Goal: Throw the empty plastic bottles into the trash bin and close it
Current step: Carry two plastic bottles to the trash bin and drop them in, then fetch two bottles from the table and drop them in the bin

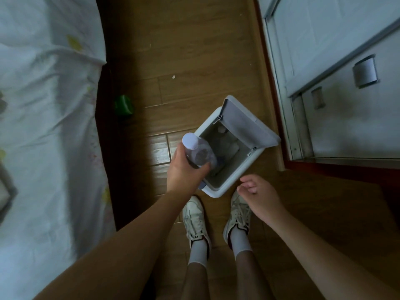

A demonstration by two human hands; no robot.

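Left hand (184,169) grips a clear bottle (198,153) over the open trash bin (218,189). Right hand (258,194) at 4 o'clock of it hangs loosely curled, holding nothing.

Arms are bare the whole way, forearms (129,245) down to the left hand (184,169) and right hand (259,191). Footwear is a pair of off-white low-top sneakers, left sneaker (195,219) and right sneaker (238,213), with white laces (239,211), looking kinda worn and greyish, and dark trim round the ankle opening. The left sock (198,252) and right sock (240,241) are plain white crew socks. Shins (195,282) are bare above them.
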